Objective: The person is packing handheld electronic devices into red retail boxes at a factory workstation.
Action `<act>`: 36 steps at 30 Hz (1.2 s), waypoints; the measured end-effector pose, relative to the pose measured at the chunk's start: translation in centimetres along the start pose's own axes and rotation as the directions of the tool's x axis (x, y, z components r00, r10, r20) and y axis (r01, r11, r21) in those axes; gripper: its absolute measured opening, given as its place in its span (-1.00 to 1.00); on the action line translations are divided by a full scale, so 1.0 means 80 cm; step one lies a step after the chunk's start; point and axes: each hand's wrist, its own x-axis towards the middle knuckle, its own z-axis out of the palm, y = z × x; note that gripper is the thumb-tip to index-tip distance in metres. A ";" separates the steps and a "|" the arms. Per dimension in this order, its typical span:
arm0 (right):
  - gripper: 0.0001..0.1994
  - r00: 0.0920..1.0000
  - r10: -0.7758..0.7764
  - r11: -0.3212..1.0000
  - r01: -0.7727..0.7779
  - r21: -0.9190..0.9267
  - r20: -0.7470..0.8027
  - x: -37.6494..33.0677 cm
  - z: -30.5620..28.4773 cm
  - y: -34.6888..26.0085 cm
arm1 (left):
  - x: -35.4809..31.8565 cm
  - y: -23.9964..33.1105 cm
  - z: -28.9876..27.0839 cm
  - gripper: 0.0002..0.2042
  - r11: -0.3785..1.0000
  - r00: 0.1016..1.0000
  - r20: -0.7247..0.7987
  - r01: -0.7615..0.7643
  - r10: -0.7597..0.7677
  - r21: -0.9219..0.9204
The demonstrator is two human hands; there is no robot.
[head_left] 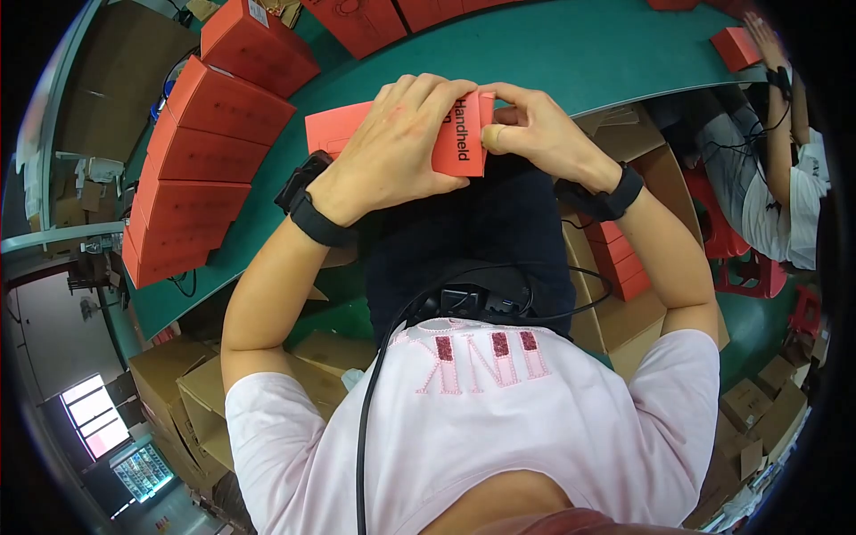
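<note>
A green table (571, 53) is curving across the top of the view, with cardboard cartons (192, 392) crowding the floor below it. A row of closed red boxes (209, 143) is lying along the table's left part, overlapping one another, and more red boxes (361, 20) are sitting at its far edge. At the right a co-worker (776, 187) is reaching a hand toward another red box (736, 46) on the table.

The person is holding one red carton (392, 134) over the table's near edge, just above the lap. The left hand (401, 143) is spread flat across the carton's face, fingers clamping it. The right hand (530, 129) is pinching the carton's right end, thumb pressing at the flap edge.

Judgement: the step in hand appears to be closing an end flap of the carton. The next move is calling for the right thumb to push the flap home while the left hand is steadying the body squarely. Whether the flap is already tucked cannot be told.
</note>
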 end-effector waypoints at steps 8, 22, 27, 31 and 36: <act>-0.34 0.846 -0.524 0.624 0.299 -0.722 -0.103 -0.002 -0.023 0.003 | -0.012 -0.016 -0.035 -0.15 0.997 0.999 -0.037 -0.022 0.019 -0.077; -0.62 0.869 -0.392 0.466 0.470 -0.749 0.302 -0.004 -0.004 -0.089 | -0.034 -0.024 -0.045 -0.03 0.982 0.964 -0.256 0.025 -0.074 -0.189; -0.65 0.869 -0.393 0.808 0.483 -0.338 0.300 -0.002 -0.015 -0.076 | -0.040 -0.030 -0.048 0.00 0.978 0.950 -0.302 0.015 -0.079 -0.209; -0.62 0.857 -0.448 0.668 0.510 -0.542 0.253 0.003 0.011 -0.047 | -0.041 -0.029 -0.048 -0.01 0.994 0.960 -0.275 0.014 -0.044 -0.110; -0.41 0.967 -0.237 0.814 0.248 -0.525 0.089 -0.005 0.025 -0.072 | -0.046 -0.033 -0.051 -0.03 0.956 0.946 -0.281 0.079 -0.161 -0.282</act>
